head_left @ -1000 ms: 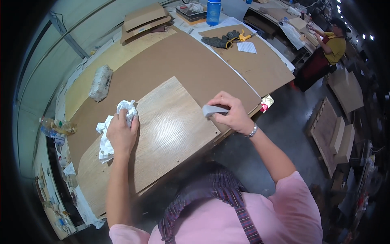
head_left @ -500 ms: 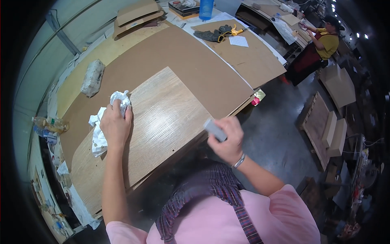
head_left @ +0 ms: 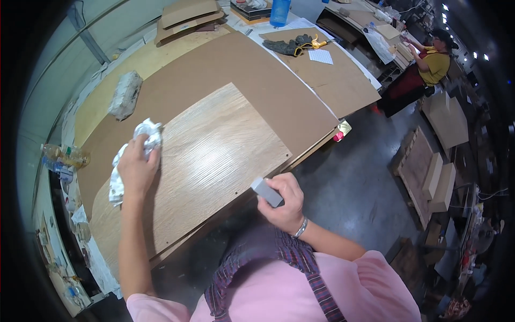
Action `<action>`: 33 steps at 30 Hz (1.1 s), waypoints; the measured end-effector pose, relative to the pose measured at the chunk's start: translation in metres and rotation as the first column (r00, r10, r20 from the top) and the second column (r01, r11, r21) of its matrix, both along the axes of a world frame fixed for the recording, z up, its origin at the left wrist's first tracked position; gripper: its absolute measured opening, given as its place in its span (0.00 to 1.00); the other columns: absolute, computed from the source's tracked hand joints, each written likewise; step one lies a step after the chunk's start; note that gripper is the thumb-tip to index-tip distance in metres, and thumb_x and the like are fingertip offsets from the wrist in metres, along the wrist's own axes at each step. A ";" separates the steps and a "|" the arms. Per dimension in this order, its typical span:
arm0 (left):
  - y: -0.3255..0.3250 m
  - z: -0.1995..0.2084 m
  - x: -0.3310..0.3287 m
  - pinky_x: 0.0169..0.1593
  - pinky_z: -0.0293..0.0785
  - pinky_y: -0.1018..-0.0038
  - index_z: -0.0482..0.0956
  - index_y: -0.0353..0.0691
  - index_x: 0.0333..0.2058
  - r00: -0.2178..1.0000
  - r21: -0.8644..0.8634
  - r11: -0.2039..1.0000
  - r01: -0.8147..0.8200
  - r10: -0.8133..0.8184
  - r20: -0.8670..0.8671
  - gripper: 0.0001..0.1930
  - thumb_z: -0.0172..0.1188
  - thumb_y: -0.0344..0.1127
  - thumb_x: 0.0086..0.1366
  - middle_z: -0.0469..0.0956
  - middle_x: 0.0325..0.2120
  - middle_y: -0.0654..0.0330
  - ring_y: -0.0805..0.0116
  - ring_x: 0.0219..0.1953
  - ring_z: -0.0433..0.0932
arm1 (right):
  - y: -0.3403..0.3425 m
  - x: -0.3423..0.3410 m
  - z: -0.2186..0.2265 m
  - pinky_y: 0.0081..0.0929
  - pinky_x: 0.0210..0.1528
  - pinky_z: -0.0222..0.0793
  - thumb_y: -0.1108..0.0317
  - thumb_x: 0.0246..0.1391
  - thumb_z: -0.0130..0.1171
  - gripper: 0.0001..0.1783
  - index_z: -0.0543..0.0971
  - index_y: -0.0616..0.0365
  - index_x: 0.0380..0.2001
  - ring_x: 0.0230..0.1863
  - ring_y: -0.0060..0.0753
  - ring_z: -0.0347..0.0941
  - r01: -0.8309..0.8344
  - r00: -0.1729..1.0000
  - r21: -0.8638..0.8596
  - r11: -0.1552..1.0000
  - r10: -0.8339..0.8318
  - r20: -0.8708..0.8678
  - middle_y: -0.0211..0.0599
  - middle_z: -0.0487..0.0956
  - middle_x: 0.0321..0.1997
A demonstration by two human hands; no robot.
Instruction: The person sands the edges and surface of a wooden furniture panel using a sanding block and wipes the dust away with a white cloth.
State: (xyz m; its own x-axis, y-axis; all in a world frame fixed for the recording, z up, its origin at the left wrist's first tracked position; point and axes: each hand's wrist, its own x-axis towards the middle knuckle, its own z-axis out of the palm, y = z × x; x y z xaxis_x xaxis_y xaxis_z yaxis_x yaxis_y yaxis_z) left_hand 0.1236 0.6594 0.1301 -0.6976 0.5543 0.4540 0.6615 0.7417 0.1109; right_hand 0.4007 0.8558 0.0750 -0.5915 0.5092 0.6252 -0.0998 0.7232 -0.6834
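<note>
A wood-grain panel (head_left: 214,139) with small dark holes along its near edge lies over brown board on the bench. My left hand (head_left: 138,169) is closed on a crumpled white cloth (head_left: 148,130), pressed against the panel's left part. In my right hand (head_left: 285,201) is a grey rectangular block (head_left: 266,191), gripped between thumb and fingers. That block is at the near edge of the panel; whether it touches the edge I cannot tell.
A whitish wrapped block (head_left: 126,95) lies at the bench's far left, with plastic bottles (head_left: 67,155) nearer. Dark gloves (head_left: 284,47), yellow-handled snips (head_left: 316,42) and a blue bottle (head_left: 280,13) are farther back. Another person (head_left: 435,61) works at the far right, beyond a pallet (head_left: 413,172).
My right hand has moved left and nearer to me with the grey block, along the panel's near edge. My left hand and the cloth have shifted slightly left.
</note>
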 end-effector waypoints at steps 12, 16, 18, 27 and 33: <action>-0.240 0.013 -0.063 0.41 0.74 0.59 0.78 0.41 0.43 0.980 0.007 0.997 0.078 -0.078 0.184 0.18 0.64 0.41 0.55 0.81 0.35 0.48 0.46 0.37 0.80 | -0.172 -0.018 0.005 0.29 0.33 0.71 0.78 0.34 0.66 0.21 0.77 0.62 0.37 0.31 0.38 0.73 -0.028 0.999 -0.024 0.999 0.027 -0.029 0.43 0.74 0.33; -0.250 0.006 -0.054 0.40 0.74 0.59 0.79 0.41 0.42 0.977 0.019 0.983 0.180 -0.181 0.114 0.18 0.66 0.41 0.54 0.81 0.34 0.49 0.47 0.36 0.80 | -0.207 -0.011 0.012 0.24 0.37 0.71 0.78 0.38 0.64 0.18 0.77 0.62 0.37 0.34 0.31 0.73 0.189 0.979 -0.151 0.970 -0.199 -0.049 0.39 0.74 0.36; -0.249 0.010 -0.053 0.39 0.74 0.59 0.79 0.42 0.42 0.975 0.069 0.981 0.179 -0.186 0.120 0.18 0.67 0.41 0.53 0.81 0.34 0.50 0.48 0.35 0.80 | -0.207 -0.017 0.020 0.23 0.38 0.70 0.79 0.40 0.63 0.15 0.76 0.63 0.37 0.35 0.27 0.72 0.239 0.959 -0.285 0.928 -0.271 -0.078 0.36 0.74 0.37; -0.253 0.000 -0.031 0.34 0.73 0.55 0.78 0.42 0.37 0.984 0.071 0.985 0.160 -0.164 0.066 0.13 0.65 0.42 0.55 0.78 0.27 0.53 0.48 0.31 0.79 | -0.100 -0.025 0.008 0.24 0.35 0.70 0.73 0.42 0.64 0.13 0.79 0.64 0.34 0.30 0.24 0.71 0.579 0.810 -0.113 0.807 -0.585 -0.030 0.32 0.76 0.32; -0.255 -0.003 -0.032 0.34 0.72 0.57 0.77 0.42 0.37 0.984 0.078 0.981 0.178 -0.179 0.011 0.13 0.65 0.41 0.56 0.77 0.28 0.53 0.50 0.32 0.79 | -0.122 -0.030 -0.001 0.25 0.35 0.70 0.73 0.40 0.65 0.14 0.79 0.63 0.34 0.30 0.24 0.71 0.540 0.841 -0.099 0.836 -0.541 0.026 0.33 0.77 0.32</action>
State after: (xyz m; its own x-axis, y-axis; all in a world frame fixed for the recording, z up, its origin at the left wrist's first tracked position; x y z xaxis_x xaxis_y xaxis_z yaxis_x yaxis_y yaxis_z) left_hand 0.0918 0.4048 0.1276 -0.5989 0.6347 0.4883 0.7798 0.6010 0.1752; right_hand 0.3706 0.7335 0.0740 -0.2021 0.8061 0.5562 0.2851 0.5917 -0.7540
